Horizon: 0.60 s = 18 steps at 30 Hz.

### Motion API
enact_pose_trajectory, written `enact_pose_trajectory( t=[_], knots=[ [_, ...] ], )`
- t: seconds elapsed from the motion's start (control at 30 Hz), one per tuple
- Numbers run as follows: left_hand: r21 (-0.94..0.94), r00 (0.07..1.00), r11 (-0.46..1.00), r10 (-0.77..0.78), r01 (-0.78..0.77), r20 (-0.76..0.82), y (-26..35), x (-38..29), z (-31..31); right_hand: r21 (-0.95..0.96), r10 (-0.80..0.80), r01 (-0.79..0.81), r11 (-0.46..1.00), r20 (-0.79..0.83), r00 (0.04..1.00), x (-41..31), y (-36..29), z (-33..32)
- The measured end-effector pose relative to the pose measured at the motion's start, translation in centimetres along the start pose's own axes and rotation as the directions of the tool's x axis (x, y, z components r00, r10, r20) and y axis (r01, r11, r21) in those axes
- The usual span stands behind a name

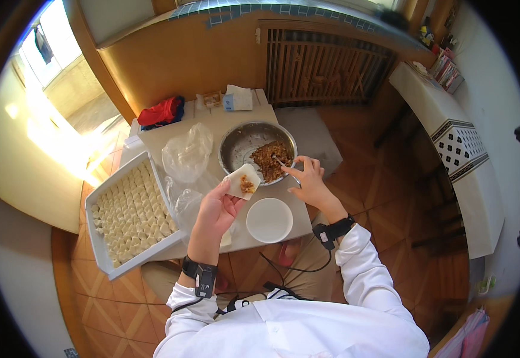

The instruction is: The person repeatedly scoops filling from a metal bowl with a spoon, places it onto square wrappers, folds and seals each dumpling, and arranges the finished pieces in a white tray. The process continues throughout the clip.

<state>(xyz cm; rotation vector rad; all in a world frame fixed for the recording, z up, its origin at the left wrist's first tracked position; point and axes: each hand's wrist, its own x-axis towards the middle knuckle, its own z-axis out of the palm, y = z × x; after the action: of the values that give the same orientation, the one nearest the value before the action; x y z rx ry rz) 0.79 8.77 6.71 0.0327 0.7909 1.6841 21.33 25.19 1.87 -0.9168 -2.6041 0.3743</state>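
My left hand (222,203) holds up a thin dough wrapper (245,175) with a small lump of brown filling on it. The wrapper is beside the near left rim of a wide metal bowl (237,143). Ground filling (269,157) lies in the right part of that bowl. At the bowl's right rim, my right hand (308,181) has a metal spoon (281,162) by its handle, the tip in the filling. Just below stands a round white bowl (269,220). Many folded dumplings (134,210) lie in rows in a white tray (100,258) on the left.
Crumpled clear plastic bags (188,154) lie between tray and metal bowl on the table (237,246). At its far side are a red and dark cloth (161,112), a small clear container (211,99) and a tissue pack (237,98). Cables hang from both wrist devices.
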Motion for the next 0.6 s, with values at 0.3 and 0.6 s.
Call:
enact_pose_trajectory(
  t=[0.3, 0.6],
  knots=[
    [0.092, 0.978, 0.992, -0.097, 0.081, 0.187, -0.9, -6.9, 1.7, 0.968, 0.121, -0.049, 0.248, 0.02, 0.992, -7.2, -10.4, -4.0],
    [0.107, 0.957, 0.988, -0.132, 0.107, 0.259, -2.2, -11.3, 2.4, 0.968, 0.194, 0.196, 0.159, -0.225, 0.955, -9.7, -12.7, -4.6]
  ],
)
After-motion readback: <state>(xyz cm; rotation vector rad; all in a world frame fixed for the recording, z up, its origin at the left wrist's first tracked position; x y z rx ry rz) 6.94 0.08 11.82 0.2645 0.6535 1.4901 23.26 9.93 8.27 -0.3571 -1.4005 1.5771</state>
